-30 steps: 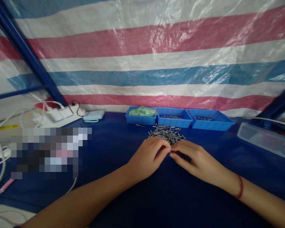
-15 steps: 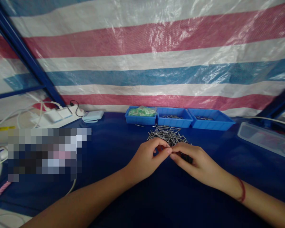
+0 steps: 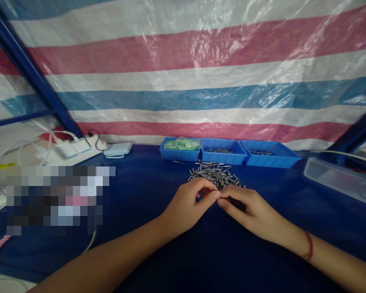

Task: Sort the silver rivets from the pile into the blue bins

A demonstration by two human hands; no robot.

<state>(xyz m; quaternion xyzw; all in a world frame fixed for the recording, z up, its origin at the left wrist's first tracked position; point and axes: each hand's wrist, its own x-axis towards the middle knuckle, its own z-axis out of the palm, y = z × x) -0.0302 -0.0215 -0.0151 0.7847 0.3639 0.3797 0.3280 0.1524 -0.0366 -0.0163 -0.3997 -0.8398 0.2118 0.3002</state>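
My left hand (image 3: pixel 189 203) and my right hand (image 3: pixel 248 207) meet fingertip to fingertip just in front of a pile of thin metal pins (image 3: pixel 215 174). Thumb and forefinger of each hand are pinched together. Whatever sits between the fingertips is too small or too hidden to make out. The near side of the pile is covered by my fingers. Behind it stand three blue bins: the left bin (image 3: pixel 179 155) holds green-and-clear packets (image 3: pixel 181 143), while the middle bin (image 3: pixel 224 158) and the right bin (image 3: pixel 270 160) each hold some metal pins.
One loose pin (image 3: pixel 178 162) lies before the left bin. A clear plastic lid or tray (image 3: pixel 338 179) is at the right. At the left are a light blue case (image 3: pixel 118 150), a white power strip (image 3: pixel 70 150) with cables, and a blurred-out patch. A striped sheet (image 3: pixel 183 53) hangs behind.
Both hands keep the same pinch and place over the near edge of the pile. The view has shifted very slightly; nothing else has visibly moved.
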